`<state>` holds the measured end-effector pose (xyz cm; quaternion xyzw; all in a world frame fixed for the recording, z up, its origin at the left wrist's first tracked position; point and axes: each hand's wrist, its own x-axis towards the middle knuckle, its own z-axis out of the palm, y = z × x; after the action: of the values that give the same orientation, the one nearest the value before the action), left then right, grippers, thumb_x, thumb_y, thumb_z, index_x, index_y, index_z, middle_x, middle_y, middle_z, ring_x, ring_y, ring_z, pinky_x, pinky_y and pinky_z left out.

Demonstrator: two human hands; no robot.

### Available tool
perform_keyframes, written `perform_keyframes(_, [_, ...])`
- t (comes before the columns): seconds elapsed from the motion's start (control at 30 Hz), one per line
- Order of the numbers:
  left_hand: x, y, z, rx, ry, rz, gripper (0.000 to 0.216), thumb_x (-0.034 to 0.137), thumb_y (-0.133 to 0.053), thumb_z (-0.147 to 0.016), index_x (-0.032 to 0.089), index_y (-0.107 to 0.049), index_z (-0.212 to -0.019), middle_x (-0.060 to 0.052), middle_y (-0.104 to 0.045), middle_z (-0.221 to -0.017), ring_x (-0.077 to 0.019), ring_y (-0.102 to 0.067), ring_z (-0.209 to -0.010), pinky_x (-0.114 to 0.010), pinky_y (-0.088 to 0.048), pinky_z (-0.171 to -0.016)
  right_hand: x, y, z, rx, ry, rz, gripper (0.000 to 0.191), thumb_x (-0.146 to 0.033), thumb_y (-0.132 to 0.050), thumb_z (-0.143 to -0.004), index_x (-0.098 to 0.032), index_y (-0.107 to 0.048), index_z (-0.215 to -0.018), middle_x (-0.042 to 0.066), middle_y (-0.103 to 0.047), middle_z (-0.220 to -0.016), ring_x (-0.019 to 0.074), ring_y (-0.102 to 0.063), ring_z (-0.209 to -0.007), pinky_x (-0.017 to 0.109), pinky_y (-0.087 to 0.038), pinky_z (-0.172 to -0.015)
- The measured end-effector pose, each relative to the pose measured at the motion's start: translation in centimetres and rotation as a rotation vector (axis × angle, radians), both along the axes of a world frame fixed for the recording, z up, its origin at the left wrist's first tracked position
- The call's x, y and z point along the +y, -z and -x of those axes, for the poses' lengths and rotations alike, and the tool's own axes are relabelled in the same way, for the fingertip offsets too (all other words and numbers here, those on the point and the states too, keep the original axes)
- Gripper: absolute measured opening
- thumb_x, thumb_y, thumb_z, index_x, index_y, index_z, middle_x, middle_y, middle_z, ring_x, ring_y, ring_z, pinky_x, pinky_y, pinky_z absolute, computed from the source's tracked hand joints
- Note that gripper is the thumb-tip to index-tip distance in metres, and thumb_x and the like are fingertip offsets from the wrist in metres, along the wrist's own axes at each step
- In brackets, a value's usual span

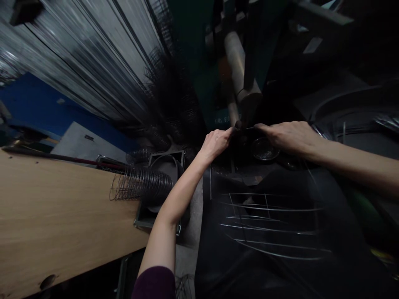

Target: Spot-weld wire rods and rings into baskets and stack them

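Note:
My left hand point(217, 141) and my right hand point(285, 133) reach forward to the dark work area of a machine, their fingertips dark and pinched together. A short stretch of thin shiny wire point(250, 128) shows between the fingertips of both hands; the rest of it is lost in shadow. Above them hangs the machine's thick metal cylinder point(238, 62). Below and between the hands lies a round, shiny wire-like piece point(264, 149). Several thin wires, joined in a grid point(271, 207), show over the dark apron point(255, 270) on my lap.
A coil-like stack of wire rings point(141, 182) rests at a metal-framed box point(158, 222) left of my forearm. A wooden board point(62, 216) spans the lower left, with a blue panel point(56, 108) behind. A dark round-edged container point(349, 104) stands at right.

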<state>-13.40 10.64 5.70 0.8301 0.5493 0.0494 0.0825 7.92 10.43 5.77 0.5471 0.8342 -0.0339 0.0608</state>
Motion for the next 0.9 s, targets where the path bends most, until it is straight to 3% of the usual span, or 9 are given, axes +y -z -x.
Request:
perform_keyframes(0.17, [0.0,0.2,0.0,0.007,-0.001,-0.018,0.033,0.023,-0.038,-0.096,0.024,-0.062,-0.119,-0.009,-0.069,-0.092,-0.021,-0.065,-0.084,-0.027,-0.043,-0.073,-0.2,-0.5,0.2,-0.003,-0.012,0.045,0.048,-0.016,-0.033,-0.094,-0.022,-0.041,-0.141,0.014,-0.066,-0.11,0.0278,-0.063,-0.084,0.033,-0.032,-0.061])
perform_keyframes(0.37, [-0.4,0.3,-0.1,0.053,-0.014,-0.089,0.035,0.025,-0.035,-0.097,0.028,-0.058,-0.124,-0.009,-0.071,-0.098,-0.0234,-0.067,-0.086,-0.029,-0.043,-0.071,0.4,0.4,0.0,0.013,-0.014,0.001,0.051,-0.016,-0.03,-0.093,-0.023,-0.041,-0.142,0.015,-0.067,-0.104,0.03,-0.064,-0.082,0.033,-0.036,-0.061])
perform_keyframes(0.73, [-0.6,0.6,0.0,0.125,-0.095,-0.061,0.03,0.029,-0.035,-0.098,0.022,-0.062,-0.11,-0.011,-0.071,-0.098,-0.0234,-0.068,-0.09,-0.028,-0.045,-0.074,1.0,0.3,-0.1,0.016,-0.035,-0.015,0.051,-0.016,-0.032,-0.09,-0.025,-0.044,-0.139,0.012,-0.068,-0.105,0.0266,-0.065,-0.082,0.031,-0.037,-0.061])
perform_keyframes(0.9, [-0.4,0.7,0.0,0.13,-0.12,-0.083,0.036,0.038,-0.033,-0.099,0.021,-0.064,-0.107,-0.012,-0.072,-0.094,-0.0245,-0.069,-0.089,-0.028,-0.044,-0.071,0.9,0.1,0.0,0.102,-0.015,-0.027,0.038,-0.034,-0.028,-0.098,-0.022,-0.055,-0.122,0.013,-0.068,-0.095,0.0279,-0.066,-0.081,0.029,-0.036,-0.059])
